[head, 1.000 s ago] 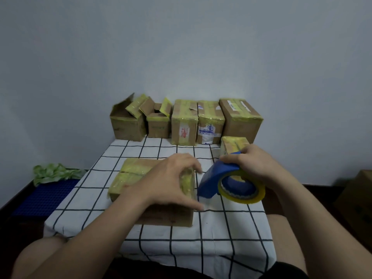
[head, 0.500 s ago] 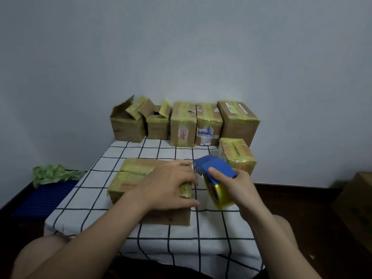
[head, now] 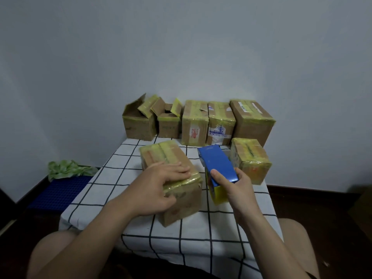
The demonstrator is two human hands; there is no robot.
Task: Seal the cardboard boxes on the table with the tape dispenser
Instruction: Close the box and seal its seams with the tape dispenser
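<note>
A cardboard box (head: 161, 156) with yellowish tape along its top lies in the middle of the checked table (head: 201, 234). My left hand (head: 161, 184) rests on its near right corner, fingers flat over the top and thumb down the front face. To its right my right hand (head: 235, 188) grips the blue tape dispenser (head: 217, 164) with its yellow tape roll (head: 218, 193) just above the cloth, apart from the box. A small taped box (head: 250, 158) stands right of the dispenser.
Along the wall at the table's back stand two open boxes (head: 138, 125) on the left and three taped ones (head: 252, 121) on the right. A blue mat (head: 60, 192) and green cloth (head: 68, 169) lie on the floor to the left. My knees flank the table's front edge.
The middle box has turned so its long side runs away from me. My left hand shifted to its near corner. The dispenser tipped upright and stays beside the box.
</note>
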